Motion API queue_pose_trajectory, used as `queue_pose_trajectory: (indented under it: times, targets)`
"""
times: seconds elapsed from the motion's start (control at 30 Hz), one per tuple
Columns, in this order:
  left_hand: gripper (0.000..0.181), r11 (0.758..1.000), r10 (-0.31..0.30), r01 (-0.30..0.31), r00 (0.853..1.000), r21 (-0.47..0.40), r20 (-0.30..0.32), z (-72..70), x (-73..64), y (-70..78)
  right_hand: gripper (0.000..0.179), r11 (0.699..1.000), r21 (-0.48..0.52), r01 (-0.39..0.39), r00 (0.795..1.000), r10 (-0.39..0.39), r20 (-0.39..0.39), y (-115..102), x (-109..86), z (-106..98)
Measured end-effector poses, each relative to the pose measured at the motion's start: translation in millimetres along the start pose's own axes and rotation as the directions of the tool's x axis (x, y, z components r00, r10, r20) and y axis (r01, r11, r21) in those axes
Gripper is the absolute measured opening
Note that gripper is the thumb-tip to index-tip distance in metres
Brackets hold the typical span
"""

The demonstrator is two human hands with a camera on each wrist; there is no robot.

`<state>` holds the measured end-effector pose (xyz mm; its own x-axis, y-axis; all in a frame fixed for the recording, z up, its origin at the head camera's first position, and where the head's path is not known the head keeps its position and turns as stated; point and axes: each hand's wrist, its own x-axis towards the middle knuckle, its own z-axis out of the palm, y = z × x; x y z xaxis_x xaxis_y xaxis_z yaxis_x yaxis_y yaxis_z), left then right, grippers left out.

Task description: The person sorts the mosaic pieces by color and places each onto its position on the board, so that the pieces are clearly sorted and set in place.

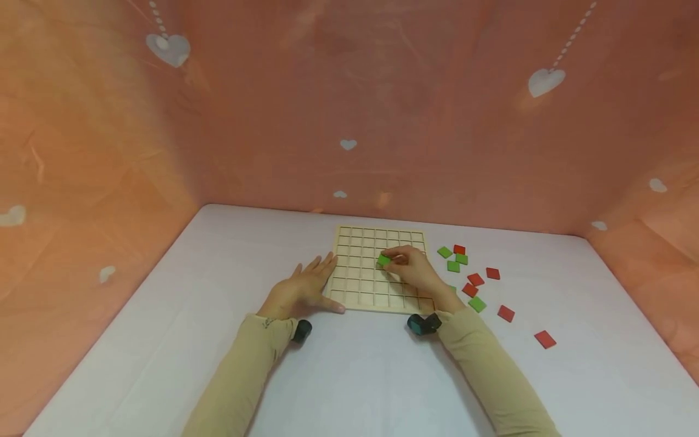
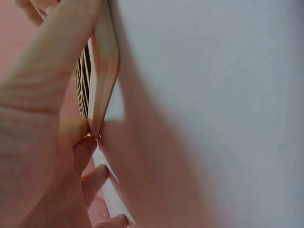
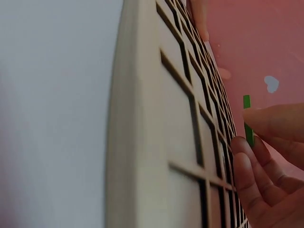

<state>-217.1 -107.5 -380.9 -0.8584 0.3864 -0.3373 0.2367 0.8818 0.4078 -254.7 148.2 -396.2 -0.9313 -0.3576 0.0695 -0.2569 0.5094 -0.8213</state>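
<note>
A pale wooden grid board [image 1: 352,273] lies on the white table, marked into square cells by raised dark-edged lines. Over its middle, my right hand [image 1: 415,270] pinches a green square tile [image 1: 384,260] between thumb and fingers. The right wrist view has that green tile [image 3: 248,121] edge-on, standing up close above the grid lines. My left hand [image 1: 304,287] is spread at the board's left side, its fingertips along the left edge and the thumb at the near left corner. In the left wrist view the thumb [image 2: 57,52] lies against the board's edge [image 2: 105,61].
Right of the board lie scattered loose tiles, several green [image 1: 477,304] and several red [image 1: 506,313]. One red tile [image 1: 545,339] sits apart, nearest the front right. A pink curtain [image 1: 349,109] with pale hearts stands behind and at both sides of the table.
</note>
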Motion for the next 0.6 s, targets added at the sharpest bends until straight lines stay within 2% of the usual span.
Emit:
queue_pose_trajectory:
  times: [0.23, 0.5, 0.6]
  targets:
    - [0.114, 1.0, 0.005, -0.005, 1.0, 0.004, -0.005, 1.3, 0.1, -2.2, 0.034, 1.0, -0.001, 0.016, 1.0, -0.016, 0.019, -6.7, 8.5, 8.0]
    - [0.113, 1.0, 0.0, 0.0, 1.0, 0.013, -0.01, 0.6, -0.5, -2.7, 0.035, 1.0, -0.002, -0.029, 0.999, 0.029, 0.014, -16.8, 22.9, 24.6]
    - [0.113, 1.0, 0.003, -0.003, 1.0, 0.015, -0.013, 0.7, -1.5, -1.9, 0.034, 1.0, -0.011, -0.02, 1.0, 0.02, 0.014, -19.5, 27.5, 30.1]
